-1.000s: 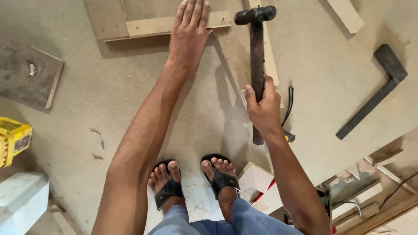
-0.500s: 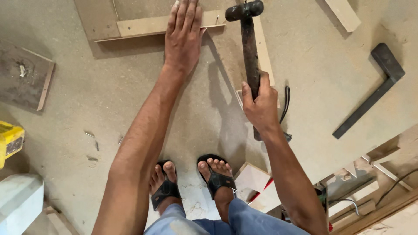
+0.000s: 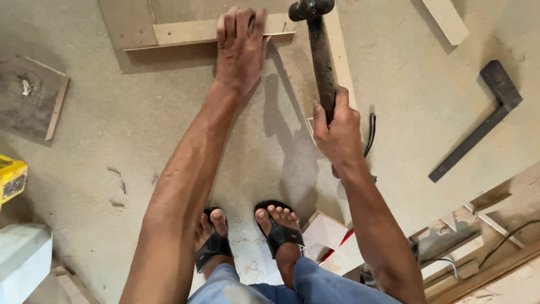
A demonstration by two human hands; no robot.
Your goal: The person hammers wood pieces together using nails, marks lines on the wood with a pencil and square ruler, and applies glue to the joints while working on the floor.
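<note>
My left hand point(image 3: 241, 48) lies flat on a thin wooden strip point(image 3: 185, 32) that runs across the top of a board on the floor, fingers pressed down on it. My right hand point(image 3: 336, 132) grips the dark handle of a hammer point(image 3: 320, 53). Its black head sits near the top edge, just right of the strip's end and over a second upright strip point(image 3: 337, 50). Both arms reach out from my body, and my feet in black sandals point(image 3: 278, 231) stand on the floor below.
A dark metal try square point(image 3: 478, 121) lies at the right. A wood offcut point(image 3: 445, 19) sits at the top right, a grey square block point(image 3: 31, 95) at the left, a yellow tool point(image 3: 11, 177) at the left edge. Scrap pieces and cables crowd the bottom right.
The hammer head has come down in view and to the left of my grip, nearer the strip's end. My left hand stays pressed on the strip.
</note>
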